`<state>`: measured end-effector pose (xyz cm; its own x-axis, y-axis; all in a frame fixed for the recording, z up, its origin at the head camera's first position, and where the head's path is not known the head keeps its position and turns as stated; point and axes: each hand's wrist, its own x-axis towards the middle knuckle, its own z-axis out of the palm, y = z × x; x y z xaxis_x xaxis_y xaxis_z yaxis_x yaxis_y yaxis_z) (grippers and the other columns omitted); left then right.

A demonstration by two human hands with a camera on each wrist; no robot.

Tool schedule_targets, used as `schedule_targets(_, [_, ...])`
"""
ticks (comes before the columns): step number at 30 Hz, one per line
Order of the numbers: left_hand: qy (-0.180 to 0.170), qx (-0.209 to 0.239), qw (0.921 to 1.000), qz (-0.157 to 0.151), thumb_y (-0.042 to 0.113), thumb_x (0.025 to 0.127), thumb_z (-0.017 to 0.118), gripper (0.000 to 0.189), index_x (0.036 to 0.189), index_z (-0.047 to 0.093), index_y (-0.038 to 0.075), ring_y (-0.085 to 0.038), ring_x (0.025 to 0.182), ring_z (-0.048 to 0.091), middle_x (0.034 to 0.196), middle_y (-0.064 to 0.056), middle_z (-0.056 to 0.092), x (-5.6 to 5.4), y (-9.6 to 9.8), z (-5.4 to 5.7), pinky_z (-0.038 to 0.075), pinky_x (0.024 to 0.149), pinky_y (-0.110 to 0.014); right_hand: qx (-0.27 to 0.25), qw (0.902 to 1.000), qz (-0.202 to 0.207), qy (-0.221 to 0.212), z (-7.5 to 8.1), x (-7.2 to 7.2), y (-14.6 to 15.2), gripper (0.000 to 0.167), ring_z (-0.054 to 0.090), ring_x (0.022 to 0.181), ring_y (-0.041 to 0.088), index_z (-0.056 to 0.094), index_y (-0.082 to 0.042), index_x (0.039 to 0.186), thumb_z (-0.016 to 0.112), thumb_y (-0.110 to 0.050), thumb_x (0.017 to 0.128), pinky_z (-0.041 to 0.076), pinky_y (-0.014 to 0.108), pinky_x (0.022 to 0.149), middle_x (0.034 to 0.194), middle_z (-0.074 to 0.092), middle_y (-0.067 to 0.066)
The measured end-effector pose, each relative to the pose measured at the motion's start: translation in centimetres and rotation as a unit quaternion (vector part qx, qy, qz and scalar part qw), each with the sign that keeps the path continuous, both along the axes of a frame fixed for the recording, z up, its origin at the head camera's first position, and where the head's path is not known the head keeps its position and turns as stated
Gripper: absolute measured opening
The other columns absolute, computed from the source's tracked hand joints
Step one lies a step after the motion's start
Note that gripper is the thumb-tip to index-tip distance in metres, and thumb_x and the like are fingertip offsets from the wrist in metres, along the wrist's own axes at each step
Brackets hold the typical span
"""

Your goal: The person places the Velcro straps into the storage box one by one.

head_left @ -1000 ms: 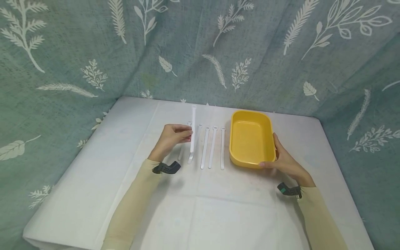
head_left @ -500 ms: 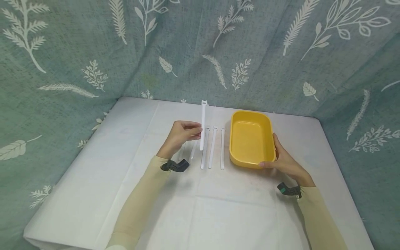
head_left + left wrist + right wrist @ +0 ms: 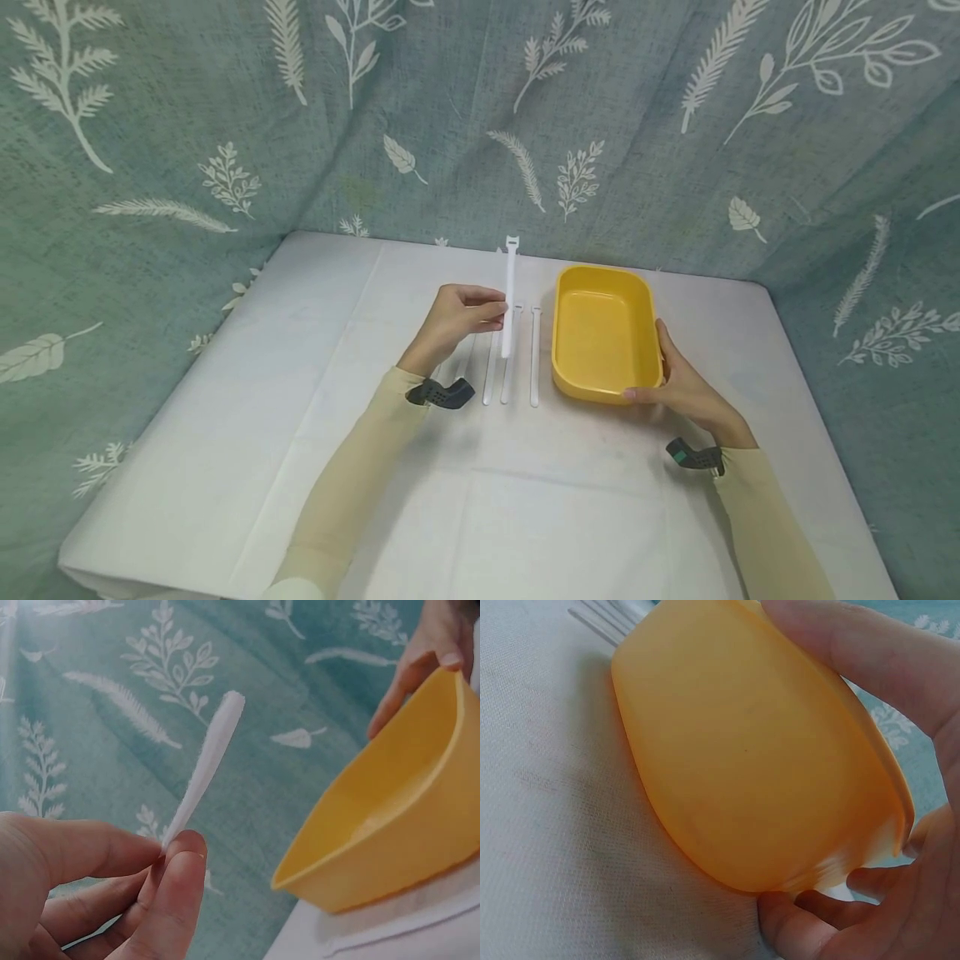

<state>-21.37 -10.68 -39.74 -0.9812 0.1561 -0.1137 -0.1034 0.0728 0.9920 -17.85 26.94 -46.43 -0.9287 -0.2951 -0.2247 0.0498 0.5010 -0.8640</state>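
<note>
Left hand has one white strap pinched between thumb and fingertips, held above the white table, just left of the yellow tray. My right hand grips the tray's near right corner. Other straps lie side by side below, partly hidden by my left.

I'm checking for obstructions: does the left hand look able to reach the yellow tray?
Probably yes: nothing stands between the left hand, pinching a white cable tie, and the yellow tray; the right hand holds the tray's opposite side.
</note>
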Motion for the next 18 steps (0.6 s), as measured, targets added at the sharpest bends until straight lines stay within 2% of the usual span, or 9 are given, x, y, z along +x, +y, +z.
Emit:
schedule_targets(10, [-0.007, 0.025, 0.9996, -0.007, 0.005, 0.094, 0.073, 0.027, 0.119, 0.071, -0.006, -0.012, 0.08, 0.074, 0.111, -0.019, 0.073, -0.6, 2.0, 0.3, 0.066, 0.082, -0.028, -0.002, 1.0, 0.0, -0.004, 0.2, 0.0, -0.2, 0.141, -0.005, 0.163, 0.04, -0.024, -0.029, 0.162, 0.09, -0.03, 0.079, 0.005, 0.076, 0.124, 0.175, -0.017, 0.001])
schedule_targets(18, [-0.005, 0.038, 0.9991, -0.016, 0.004, 0.094, 0.073, 0.027, 0.118, 0.071, -0.008, -0.012, 0.077, 0.073, 0.106, -0.018, 0.073, -0.7, 3.3, 0.4, 0.066, 0.08, -0.028, -0.003, 1.0, 0.001, 0.0, 0.0, 0.0, 0.0, 0.14, -0.004, 0.163, 0.04, -0.023, -0.034, 0.162, 0.09, -0.031, 0.079, 0.006, 0.077, 0.124, 0.175, -0.016, 0.0])
